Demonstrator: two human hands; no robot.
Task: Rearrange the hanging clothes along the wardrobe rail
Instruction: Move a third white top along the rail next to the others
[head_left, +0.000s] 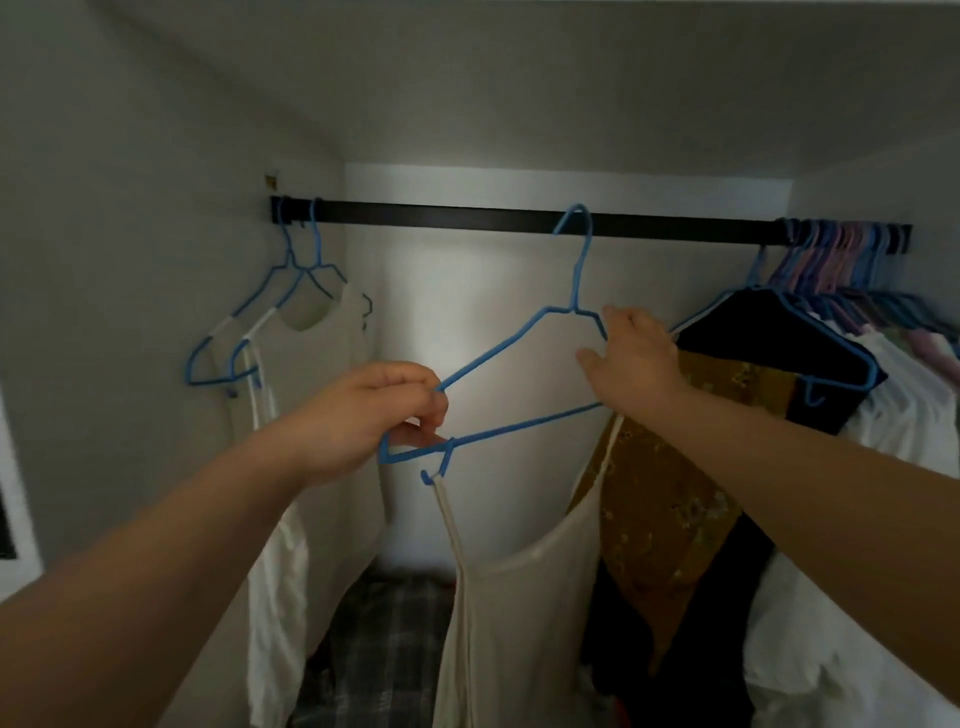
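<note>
The left hand (363, 415) pinches the low left end of a blue hanger (519, 364) between thumb and fingers. The right hand (631, 358) covers its right shoulder, fingers curled; the grip there is hidden. The hanger's hook tip sits at the dark rail (467, 214), mid-span; whether it is hooked on is unclear. A cream slip dress (519, 597) hangs from it, hem cut off.

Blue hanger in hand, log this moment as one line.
blue hanger: tilted, cream slip dress attached | left hand: pinching lower end | right hand: upper shoulder | rail: middle bare
</note>
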